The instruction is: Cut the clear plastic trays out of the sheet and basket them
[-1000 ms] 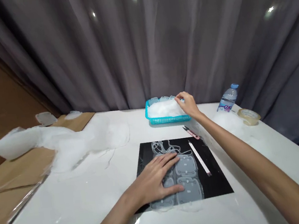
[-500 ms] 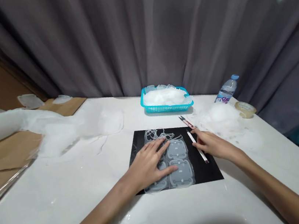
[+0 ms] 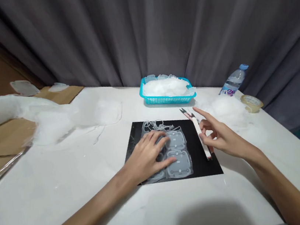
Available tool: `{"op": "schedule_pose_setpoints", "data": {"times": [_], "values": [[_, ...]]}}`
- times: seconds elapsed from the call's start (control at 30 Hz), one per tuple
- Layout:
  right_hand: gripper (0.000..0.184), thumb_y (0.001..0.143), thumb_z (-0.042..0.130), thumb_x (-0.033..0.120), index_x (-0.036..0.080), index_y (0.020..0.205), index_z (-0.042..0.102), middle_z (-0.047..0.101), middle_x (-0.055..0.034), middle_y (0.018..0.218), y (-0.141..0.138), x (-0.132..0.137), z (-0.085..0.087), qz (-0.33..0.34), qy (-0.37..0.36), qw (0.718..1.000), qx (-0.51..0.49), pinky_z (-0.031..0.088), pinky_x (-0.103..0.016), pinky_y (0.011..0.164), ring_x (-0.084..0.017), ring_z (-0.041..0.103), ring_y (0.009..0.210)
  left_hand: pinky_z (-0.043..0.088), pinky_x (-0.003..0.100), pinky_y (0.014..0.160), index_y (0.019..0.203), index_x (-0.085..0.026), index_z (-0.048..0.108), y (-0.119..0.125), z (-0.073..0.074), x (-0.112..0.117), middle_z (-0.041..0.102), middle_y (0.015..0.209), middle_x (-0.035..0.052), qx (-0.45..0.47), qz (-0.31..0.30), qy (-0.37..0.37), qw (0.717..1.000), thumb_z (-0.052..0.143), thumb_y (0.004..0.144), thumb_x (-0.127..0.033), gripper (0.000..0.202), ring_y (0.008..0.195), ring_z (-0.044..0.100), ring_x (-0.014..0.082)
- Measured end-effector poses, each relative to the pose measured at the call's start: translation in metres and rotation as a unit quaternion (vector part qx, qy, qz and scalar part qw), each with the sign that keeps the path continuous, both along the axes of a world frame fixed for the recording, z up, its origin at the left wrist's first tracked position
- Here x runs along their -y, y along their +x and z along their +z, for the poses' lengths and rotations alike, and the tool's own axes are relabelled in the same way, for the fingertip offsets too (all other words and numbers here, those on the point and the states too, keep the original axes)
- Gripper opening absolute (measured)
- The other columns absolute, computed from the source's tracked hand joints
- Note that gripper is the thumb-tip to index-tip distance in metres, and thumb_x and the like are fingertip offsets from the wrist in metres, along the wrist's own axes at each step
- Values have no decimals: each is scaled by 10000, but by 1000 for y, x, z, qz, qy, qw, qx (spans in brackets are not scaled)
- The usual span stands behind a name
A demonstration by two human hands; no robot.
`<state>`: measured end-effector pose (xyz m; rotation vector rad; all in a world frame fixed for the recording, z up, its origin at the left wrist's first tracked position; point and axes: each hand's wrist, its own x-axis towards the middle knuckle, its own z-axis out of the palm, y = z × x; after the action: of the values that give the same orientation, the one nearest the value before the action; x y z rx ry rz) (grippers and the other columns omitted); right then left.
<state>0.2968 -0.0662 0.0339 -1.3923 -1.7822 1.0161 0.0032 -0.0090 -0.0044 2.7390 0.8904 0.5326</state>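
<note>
While the left hand (image 3: 147, 154) lies spread flat on the clear plastic sheet (image 3: 179, 164), set toward the left edge of the black mat (image 3: 204, 169), the right hand (image 3: 223, 135) pinches a white tool (image 3: 196, 125) over the mat's right edge, one finger (image 3: 205, 114) outstretched. Pink-handled snips (image 3: 186, 113) lie by the mat's far right corner, and a blue basket (image 3: 170, 99) of white stuffing (image 3: 164, 87) stands near the desk's (image 3: 66, 191) far edge.
</note>
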Motion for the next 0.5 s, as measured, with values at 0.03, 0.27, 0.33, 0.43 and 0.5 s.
{"op": "schedule_pose_setpoints", "data": {"times": [0.03, 0.27, 0.33, 0.43, 0.5], "values": [[757, 978, 564, 258, 409, 1650, 251, 539, 8, 942, -1, 1, 1, 7, -7, 1000, 2, 532, -221, 512, -105, 548, 614, 480, 530, 1119, 1299, -217, 629, 1, 1, 2, 635, 1371, 125, 1, -17, -1, 1000, 613, 996, -558, 456, 1323, 576, 343], [426, 986, 604, 334, 273, 1404, 658, 667, -53, 1011, -7, 0, 5, 63, 30, 998, -10, 613, -290, 690, -156, 687, 770, 473, 479, 1115, 1318, -209, 614, 5, -2, 3, 646, 1385, 115, 0, -54, -27, 998, 583, 1041, -472, 383, 1312, 601, 304], [397, 973, 641, 376, 260, 1352, 674, 677, -58, 1025, -7, -2, -2, 62, 46, 996, -40, 619, -319, 748, -176, 707, 819, 478, 472, 1115, 1338, -211, 607, 6, -3, 2, 640, 1404, 116, 3, -44, -36, 998, 600, 1026, -497, 423, 1323, 599, 306], [293, 902, 753, 505, 235, 1010, 718, 665, -38, 906, -7, -7, -17, -14, 129, 992, -3, 573, -320, 728, -180, 644, 771, 481, 472, 1115, 1343, -228, 608, 6, -3, 0, 633, 1431, 104, 5, -36, -43, 998, 617, 1011, -515, 439, 1335, 596, 307], [415, 935, 657, 640, 231, 868, 668, 621, -22, 804, -8, -10, -26, -47, 143, 988, 35, 529, -327, 708, -177, 585, 717, 478, 473, 1120, 1343, -232, 608, 6, -3, 0, 631, 1439, 101, 2, -34, -45, 998, 614, 1011, -525, 443, 1342, 594, 304]]}}
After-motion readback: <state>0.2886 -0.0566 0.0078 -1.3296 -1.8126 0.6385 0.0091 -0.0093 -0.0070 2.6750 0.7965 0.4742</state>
